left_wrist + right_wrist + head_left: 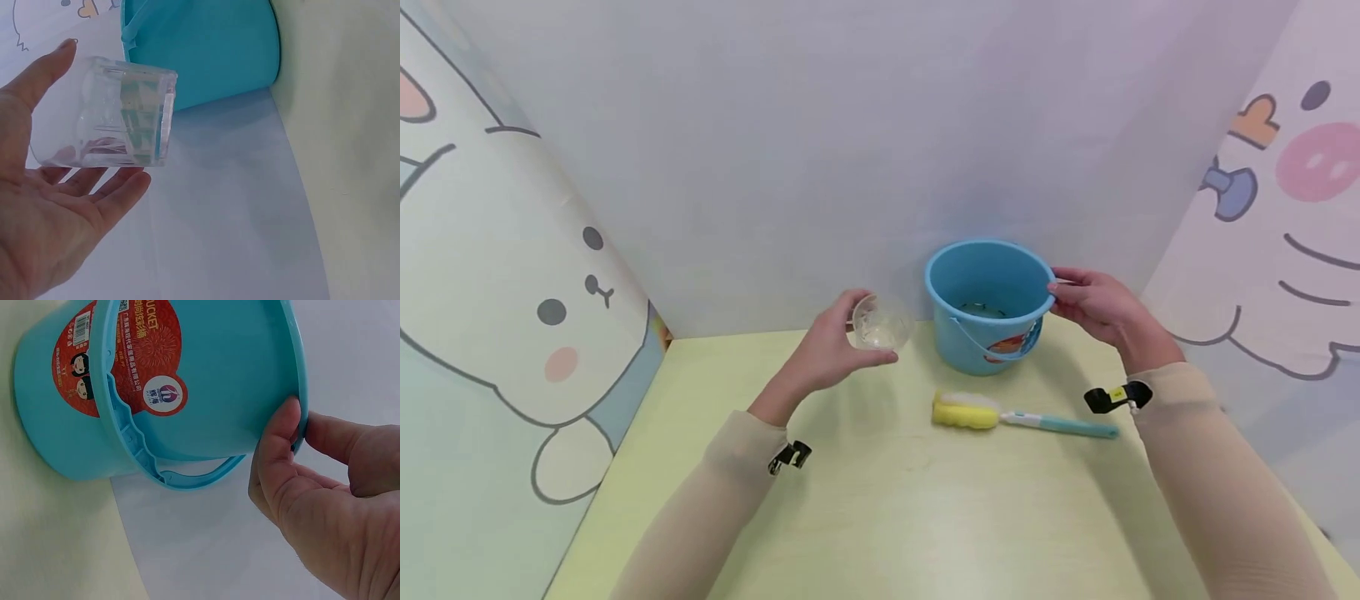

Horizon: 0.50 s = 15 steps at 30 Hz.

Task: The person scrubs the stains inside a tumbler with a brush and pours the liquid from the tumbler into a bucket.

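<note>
A clear plastic or glass cup (882, 323) is gripped in my left hand (837, 343), thumb on one side and fingers on the other. In the left wrist view the cup (125, 115) lies sideways in the picture, its thick base away from the palm. My right hand (1097, 304) pinches the rim of a blue bucket (988, 333), which stands on the table with its handle hanging down in front. The right wrist view shows thumb and fingers (278, 434) on either side of that rim. The cup is held left of the bucket, apart from it in the head view.
A cleaning brush with a yellow and white sponge head (966, 412) and a blue-white handle (1060, 425) lies in front of the bucket. The pale yellow table (880, 517) meets a white backdrop (775, 167). Cartoon-printed panels (497, 292) stand at both sides.
</note>
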{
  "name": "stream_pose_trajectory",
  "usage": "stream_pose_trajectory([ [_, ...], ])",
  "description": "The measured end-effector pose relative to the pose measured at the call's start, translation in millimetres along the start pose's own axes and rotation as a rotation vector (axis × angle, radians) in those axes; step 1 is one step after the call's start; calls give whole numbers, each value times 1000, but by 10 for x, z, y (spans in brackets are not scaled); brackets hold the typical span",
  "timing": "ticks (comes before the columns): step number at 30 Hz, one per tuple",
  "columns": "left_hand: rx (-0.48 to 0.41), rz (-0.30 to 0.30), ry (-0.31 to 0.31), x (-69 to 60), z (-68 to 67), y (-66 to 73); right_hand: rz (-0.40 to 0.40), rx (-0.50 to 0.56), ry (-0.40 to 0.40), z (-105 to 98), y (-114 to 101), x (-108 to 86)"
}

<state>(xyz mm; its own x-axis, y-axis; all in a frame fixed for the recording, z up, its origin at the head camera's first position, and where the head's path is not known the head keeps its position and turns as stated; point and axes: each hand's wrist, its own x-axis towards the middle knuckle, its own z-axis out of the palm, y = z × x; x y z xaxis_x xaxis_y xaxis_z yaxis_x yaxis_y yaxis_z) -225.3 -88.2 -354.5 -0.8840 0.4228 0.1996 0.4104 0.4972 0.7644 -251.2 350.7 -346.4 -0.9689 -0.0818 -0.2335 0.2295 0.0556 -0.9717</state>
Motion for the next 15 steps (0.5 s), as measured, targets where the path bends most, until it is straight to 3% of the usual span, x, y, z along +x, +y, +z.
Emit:
stream_pose_trajectory([
  [6,17,21,11,215,-45,125,-5,2,19,39,6,23],
  [15,62,78,28,596,-8,278,-1,12,44,30,20,4],
])
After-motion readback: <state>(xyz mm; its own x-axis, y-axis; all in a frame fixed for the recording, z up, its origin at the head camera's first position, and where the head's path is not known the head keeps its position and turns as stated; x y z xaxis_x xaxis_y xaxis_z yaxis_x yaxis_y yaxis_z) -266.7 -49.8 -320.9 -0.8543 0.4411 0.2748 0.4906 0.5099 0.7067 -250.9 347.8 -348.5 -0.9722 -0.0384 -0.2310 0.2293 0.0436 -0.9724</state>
